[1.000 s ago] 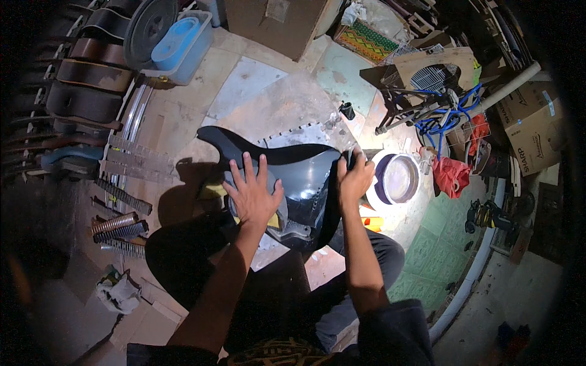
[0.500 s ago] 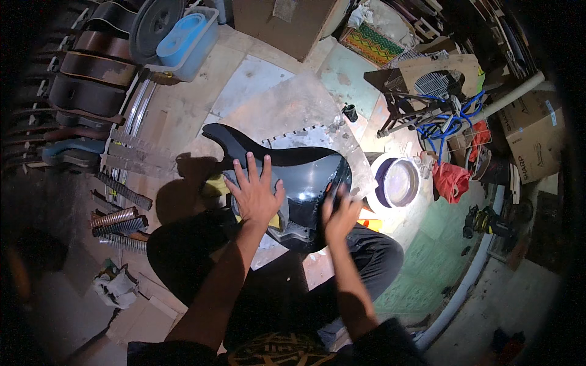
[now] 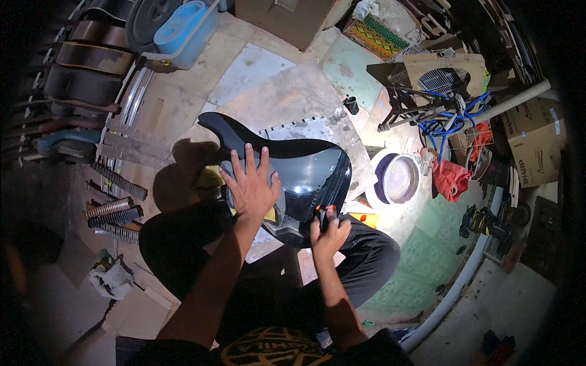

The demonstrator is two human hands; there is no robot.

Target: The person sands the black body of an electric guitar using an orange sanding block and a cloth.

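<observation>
A glossy black, curved guitar body, with a long pointed horn, lies across my lap. My left hand rests flat on it, fingers spread toward the horn. Beneath and beside that palm shows a grey and yellow patch, perhaps a pad, mostly hidden. At the body's lower right edge my right hand is closed on a small black and orange-red tool, whose exact kind I cannot make out. A wet-looking streak with dark specks runs up the surface above the tool.
A round white tub stands to the right, near a yellow-orange object. Behind it are a metal frame with blue cord and a red bag. Stacked guitar bodies and a blue bin line the far left.
My right hand has moved left and toward me along the guitar body's edge, with the tool. My left hand stays flat on the body, while the whole view has shifted slightly.
</observation>
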